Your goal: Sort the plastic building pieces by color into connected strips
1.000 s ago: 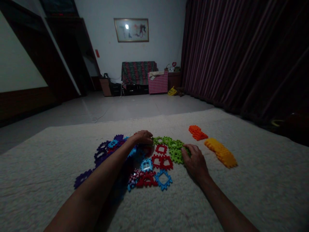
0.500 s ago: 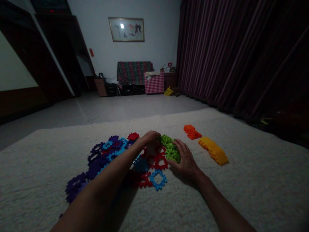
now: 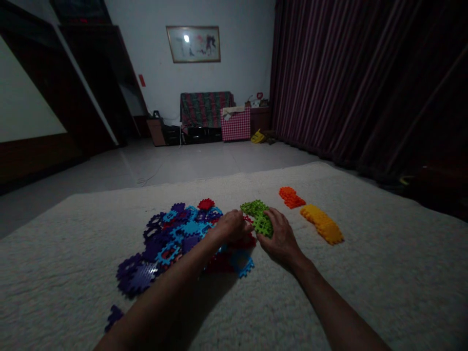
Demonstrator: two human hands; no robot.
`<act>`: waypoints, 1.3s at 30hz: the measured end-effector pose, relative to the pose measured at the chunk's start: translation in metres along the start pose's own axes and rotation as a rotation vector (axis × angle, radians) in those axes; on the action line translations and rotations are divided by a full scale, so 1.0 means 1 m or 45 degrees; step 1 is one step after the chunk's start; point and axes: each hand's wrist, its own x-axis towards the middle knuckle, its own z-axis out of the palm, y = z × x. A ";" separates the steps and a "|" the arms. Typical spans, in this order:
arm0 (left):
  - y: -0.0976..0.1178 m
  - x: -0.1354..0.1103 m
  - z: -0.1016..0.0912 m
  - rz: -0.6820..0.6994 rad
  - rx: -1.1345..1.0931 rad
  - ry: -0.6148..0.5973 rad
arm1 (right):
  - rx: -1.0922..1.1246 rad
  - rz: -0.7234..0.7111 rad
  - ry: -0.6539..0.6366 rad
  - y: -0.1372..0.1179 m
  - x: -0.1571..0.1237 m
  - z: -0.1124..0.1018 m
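Green gear-edged plastic pieces [image 3: 261,222] lie in an overlapping row on the pale blanket. My right hand [image 3: 280,239] cups their right side, thumb at the near edge and fingers curved over the far side. Just left of them, my left hand [image 3: 234,225] reaches over red pieces [image 3: 248,240] with its fingers bent together; what they grip, if anything, is hidden. Under and beside my left forearm spreads a mixed heap of purple pieces [image 3: 155,246], light blue pieces [image 3: 192,227] and more red ones. A blue square-holed piece [image 3: 245,263] lies at the heap's near right, partly shadowed.
To the right lie a row of yellow pieces [image 3: 321,224] and a small orange pile [image 3: 291,196]. One red piece [image 3: 206,204] rests at the heap's far edge. The blanket [image 3: 383,253] ends at a tiled floor [image 3: 219,158]; a dark curtain [image 3: 329,73] hangs right.
My left hand has drawn back from the far end of the green pieces, down over the red ones. My right hand stays against the green row. The view has shifted slightly.
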 end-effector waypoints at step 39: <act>0.030 -0.026 0.006 -0.096 -0.174 0.289 | 0.016 0.063 -0.041 -0.003 -0.001 -0.002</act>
